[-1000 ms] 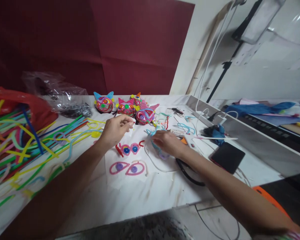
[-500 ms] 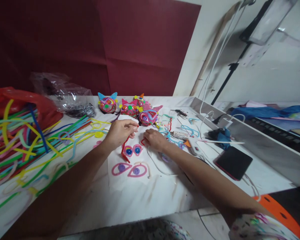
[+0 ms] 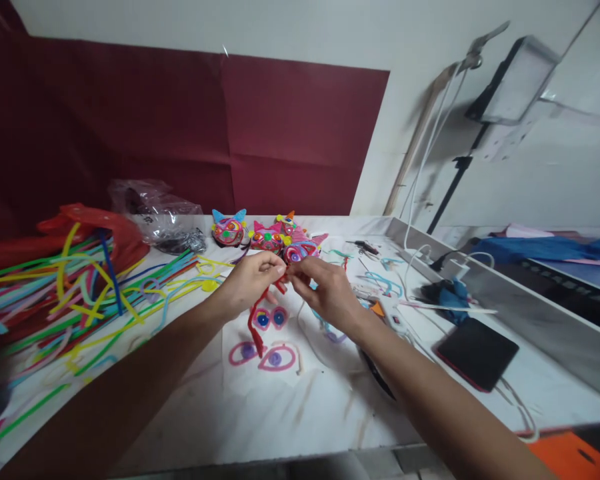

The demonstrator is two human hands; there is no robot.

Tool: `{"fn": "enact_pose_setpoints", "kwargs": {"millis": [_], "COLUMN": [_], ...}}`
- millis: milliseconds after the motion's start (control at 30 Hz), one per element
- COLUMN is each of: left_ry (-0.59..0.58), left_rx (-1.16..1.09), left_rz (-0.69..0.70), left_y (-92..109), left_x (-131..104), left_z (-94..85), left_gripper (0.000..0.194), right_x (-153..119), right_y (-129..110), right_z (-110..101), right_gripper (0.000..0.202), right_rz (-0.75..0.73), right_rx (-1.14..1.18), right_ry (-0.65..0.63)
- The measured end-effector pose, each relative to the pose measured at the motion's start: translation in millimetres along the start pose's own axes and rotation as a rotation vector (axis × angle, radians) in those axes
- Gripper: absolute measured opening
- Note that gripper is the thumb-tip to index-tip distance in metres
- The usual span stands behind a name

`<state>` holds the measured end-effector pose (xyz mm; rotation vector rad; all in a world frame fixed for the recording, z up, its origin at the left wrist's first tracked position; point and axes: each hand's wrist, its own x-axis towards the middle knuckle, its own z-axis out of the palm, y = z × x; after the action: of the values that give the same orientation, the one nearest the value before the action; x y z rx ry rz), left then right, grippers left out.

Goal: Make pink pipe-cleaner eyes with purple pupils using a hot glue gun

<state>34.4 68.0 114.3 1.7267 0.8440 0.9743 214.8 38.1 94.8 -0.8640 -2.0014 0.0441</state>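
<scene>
Red pipe cleaner (image 3: pixel 256 342) hangs from the left hand (image 3: pixel 247 283), fingers pinched on its upper end, above white paper (image 3: pixel 237 330). Right hand (image 3: pixel 330 290): fingertips meet the left's there; can't tell if gripping too. Lower end hangs beside blue-centred eye pieces (image 3: pixel 279 317).

Containers: red plastic bag (image 3: pixel 87 217), far left, multicoloured pipe cleaners (image 3: pixel 112 277) at its mouth, spread over the tabletop (image 3: pixel 200 427). Clear plastic bag (image 3: pixel 153 210) next to it, dark contents, unidentifiable. Small print on clear bag, unreadable. Pale marks on dark panel (image 3: pixel 570 293), right, illegible.
</scene>
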Motion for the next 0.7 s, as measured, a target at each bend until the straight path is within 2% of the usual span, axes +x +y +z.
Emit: {"fn": "enact_pose_setpoints", "kwargs": {"millis": [133, 400, 600, 700], "left_ry": [-0.039, -0.05, -0.081, -0.101], "left_rx": [-0.003, 0.059, 0.116, 0.102], "left_rz": [-0.012, -0.032, -0.073, -0.079], "left_y": [11.6, 36.5, 48.8, 51.5], "left_x": [-10.6, -25.7, -30.6, -30.9], "left_z": [8.2, 26.7, 36.6, 41.1], "left_gripper": [0.029, 0.025, 0.028, 0.029], "right_x": [-2.4, -19.6, -29.0, -32.5], "right_y": [-11.3, -24.3, -20.2, -19.1], "right_z": [-8.5, -30.1, -40.9, -46.6], "right_gripper": [0.01, 0.014, 0.009, 0.008], "right_rz": [0.078, 0.138, -0.091, -0.144], "right_rx": [0.069, 0.236, 0.143, 0.111], "right_ry": [0.076, 0.115, 0.205, 0.229]}}
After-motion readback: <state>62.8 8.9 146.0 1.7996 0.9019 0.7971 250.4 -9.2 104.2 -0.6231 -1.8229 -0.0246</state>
